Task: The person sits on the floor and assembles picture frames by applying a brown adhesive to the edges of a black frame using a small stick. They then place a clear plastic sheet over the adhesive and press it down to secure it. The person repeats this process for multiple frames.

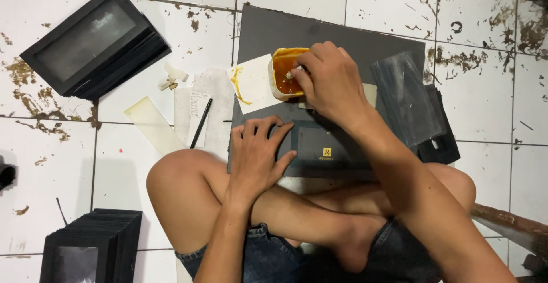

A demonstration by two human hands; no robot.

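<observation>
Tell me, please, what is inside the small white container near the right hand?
The white container holds an orange-brown sticky liquid, probably glue. The right hand dips something small and pale into it; the fingers cover that item and the container's right side.

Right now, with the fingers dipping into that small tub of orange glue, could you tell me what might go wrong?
The right hand reaches into the small white tub of orange glue, which sits on the dark grey board; a nudge could tip it onto the board. Sticky fingers might smear the dark rectangular cover that the left hand presses flat. Drips could also land on the white paper scrap.
</observation>
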